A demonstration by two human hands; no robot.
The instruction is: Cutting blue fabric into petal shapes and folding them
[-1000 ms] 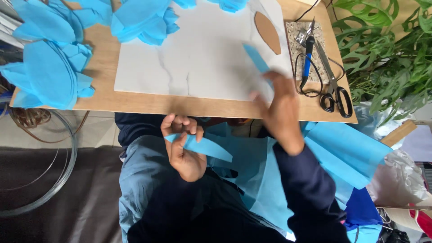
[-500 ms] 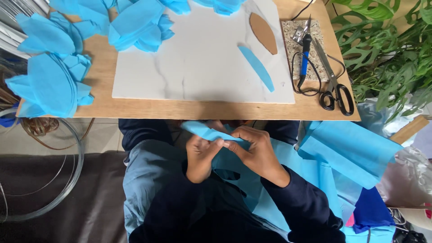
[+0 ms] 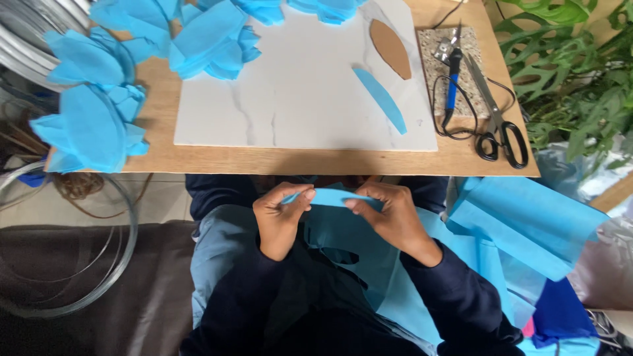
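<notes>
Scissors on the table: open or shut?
Shut. The scissors lie flat on the table, blades together in one line, black handles side by side.

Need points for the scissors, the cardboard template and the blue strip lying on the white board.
scissors (image 3: 491, 109), head view, on the blades just above the pivot.
cardboard template (image 3: 390, 47), head view, middle of the brown leaf shape.
blue strip (image 3: 380, 99), head view, middle of the strip on the white board.

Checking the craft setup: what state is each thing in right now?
Blue strip: held at both ends, off the table.
Left hand: pinching the strip.
Right hand: pinching the strip.
Scissors: closed, lying on the table.
Blue petal piece: flat on the white board.
</notes>
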